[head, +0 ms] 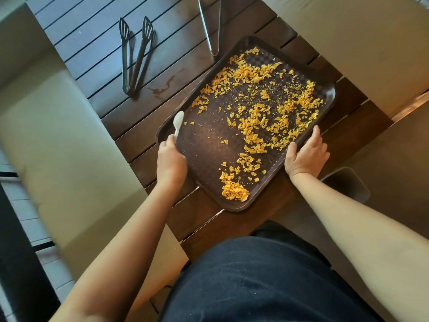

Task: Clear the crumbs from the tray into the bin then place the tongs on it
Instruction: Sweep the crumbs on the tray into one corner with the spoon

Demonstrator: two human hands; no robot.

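On dark slatted surface [97, 54]: brown tray [210, 145] w/ orange crumbs [253, 126]. Left hand [170, 162] holds white spoon [178, 123]; right hand [306, 155] grips tray edge. Bin [348, 184] beside surface, contents not visible.

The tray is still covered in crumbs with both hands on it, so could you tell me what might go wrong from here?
1. The tray has a low rim, and the crumbs are spread right up to its edges; tilting it could spill them onto the table rather than into the bin.
2. The left hand also holds a white spoon, so its grip on the tray may be weak.
3. The metal tongs overlap the tray's far edge and may be knocked.
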